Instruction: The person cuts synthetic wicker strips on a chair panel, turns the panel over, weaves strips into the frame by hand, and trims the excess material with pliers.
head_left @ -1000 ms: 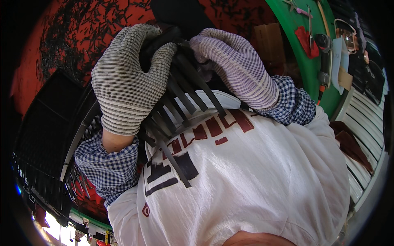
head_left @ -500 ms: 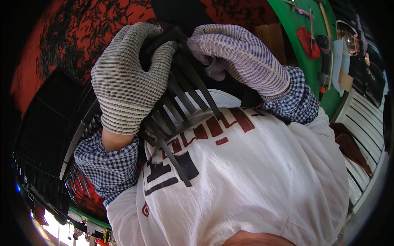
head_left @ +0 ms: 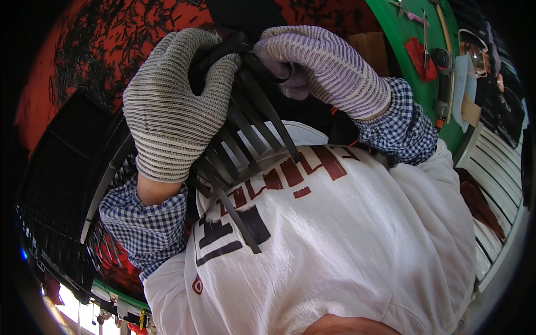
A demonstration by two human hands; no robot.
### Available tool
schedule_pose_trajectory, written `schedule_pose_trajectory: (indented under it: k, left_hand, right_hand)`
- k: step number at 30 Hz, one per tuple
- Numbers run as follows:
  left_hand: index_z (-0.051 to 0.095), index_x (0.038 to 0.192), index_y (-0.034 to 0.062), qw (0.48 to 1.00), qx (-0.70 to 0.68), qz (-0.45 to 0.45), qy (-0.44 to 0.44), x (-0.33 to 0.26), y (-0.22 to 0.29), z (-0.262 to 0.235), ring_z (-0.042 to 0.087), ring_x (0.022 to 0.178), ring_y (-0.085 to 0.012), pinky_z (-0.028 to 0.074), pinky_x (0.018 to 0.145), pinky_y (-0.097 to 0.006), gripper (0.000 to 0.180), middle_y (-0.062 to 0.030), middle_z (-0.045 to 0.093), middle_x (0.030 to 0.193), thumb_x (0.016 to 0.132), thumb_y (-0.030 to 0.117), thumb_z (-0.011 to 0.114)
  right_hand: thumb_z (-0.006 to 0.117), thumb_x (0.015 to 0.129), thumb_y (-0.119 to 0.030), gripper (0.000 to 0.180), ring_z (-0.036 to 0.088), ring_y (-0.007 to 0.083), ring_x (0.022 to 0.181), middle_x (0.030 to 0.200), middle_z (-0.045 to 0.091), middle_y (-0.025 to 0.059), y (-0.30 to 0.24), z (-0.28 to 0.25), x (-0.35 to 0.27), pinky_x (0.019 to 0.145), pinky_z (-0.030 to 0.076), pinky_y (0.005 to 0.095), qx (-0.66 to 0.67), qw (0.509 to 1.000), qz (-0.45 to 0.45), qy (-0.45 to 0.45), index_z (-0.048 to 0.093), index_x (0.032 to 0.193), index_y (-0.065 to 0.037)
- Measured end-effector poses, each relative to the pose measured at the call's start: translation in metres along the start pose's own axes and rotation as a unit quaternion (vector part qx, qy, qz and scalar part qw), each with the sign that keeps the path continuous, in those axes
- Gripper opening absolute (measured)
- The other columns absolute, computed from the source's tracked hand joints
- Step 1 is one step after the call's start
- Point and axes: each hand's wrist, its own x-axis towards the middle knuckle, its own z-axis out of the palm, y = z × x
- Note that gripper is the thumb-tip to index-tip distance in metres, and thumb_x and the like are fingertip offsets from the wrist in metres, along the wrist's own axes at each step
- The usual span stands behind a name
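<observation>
My left hand [head_left: 176,106], in a grey-and-white striped glove, is closed round the black edge [head_left: 226,47] of a piece made of flat black strips. Several loose strips [head_left: 259,120] fan out below its thumb toward my shirt. Just to the right, my right hand [head_left: 321,67], in a purple-and-white striped glove, has its fingers curled together beside that edge. A dark strip end [head_left: 289,72] curves at its fingertips, which partly hide it. Down the left side extends a black woven panel [head_left: 67,151]; how it joins the held edge is hidden behind my left hand.
Short black scraps [head_left: 117,39] are scattered over a red surface at the far left. On the right, a green surface [head_left: 391,33] carries scissors [head_left: 425,39], a red cloth [head_left: 416,58] and other tools. A cardboard box [head_left: 368,53] stands behind my right hand. White slats [head_left: 497,173] lie at the far right.
My right hand has shifted slightly upward, and a curved strip end now shows at its fingertips. The left hand has barely moved and keeps its hold on the edge.
</observation>
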Motion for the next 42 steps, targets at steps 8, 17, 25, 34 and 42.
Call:
schedule_pose_trajectory:
  k: [8,17,25,34,42]
  left_hand:
    - [0.074,0.103,0.0046,1.0,-0.003,0.003,0.012,-0.001,0.0,0.004,0.074,0.083,-0.0229,0.059,0.078,-0.033,0.021,-0.0113,0.075,0.093,0.085,0.014,0.078]
    - [0.074,0.099,0.0053,0.999,0.0,0.023,0.036,0.001,-0.004,0.008,0.074,0.08,-0.0274,0.06,0.074,-0.035,0.022,-0.0114,0.074,0.09,0.084,0.02,0.078]
    - [0.073,0.098,0.0057,0.999,-0.011,0.02,0.035,0.0,-0.003,0.01,0.074,0.079,-0.0272,0.06,0.074,-0.035,0.02,-0.0112,0.074,0.09,0.083,0.019,0.079]
    - [0.074,0.098,0.0057,0.999,-0.001,0.016,0.033,-0.001,-0.004,0.009,0.074,0.081,-0.027,0.059,0.075,-0.034,0.022,-0.0108,0.074,0.091,0.082,0.019,0.079]
    - [0.073,0.104,0.0031,0.999,0.021,0.025,0.02,-0.001,-0.004,0.009,0.074,0.085,-0.0235,0.059,0.08,-0.033,0.022,-0.0124,0.074,0.093,0.086,0.014,0.078]
  right_hand:
    - [0.059,0.101,-0.036,0.029,0.042,0.0066,0.056,0.076,0.046,-0.0009,0.007,-0.001,0.002,0.051,0.041,0.021,0.017,0.999,-0.037,-0.004,0.062,0.101,-0.007]
    - [0.063,0.1,-0.036,0.031,0.052,0.0047,0.061,0.074,0.058,-0.0028,-0.001,0.016,-0.006,0.057,0.047,0.021,-0.143,0.981,-0.028,0.126,0.069,0.102,-0.006]
    - [0.069,0.096,-0.033,0.028,0.061,0.0083,0.069,0.083,0.066,0.0012,-0.002,0.006,0.015,0.065,0.054,0.0225,-0.265,0.946,-0.104,0.153,0.07,0.106,-0.007]
    - [0.066,0.099,-0.018,0.019,0.06,0.0088,0.079,0.085,0.065,0.0013,-0.029,-0.007,0.04,0.074,0.051,0.025,-0.216,0.963,-0.158,0.021,0.068,0.101,0.0]
    - [0.064,0.1,-0.021,0.019,0.06,0.0068,0.074,0.081,0.066,0.0004,-0.055,-0.007,0.086,0.069,0.052,0.0227,-0.158,0.954,-0.224,0.125,0.066,0.096,-0.002]
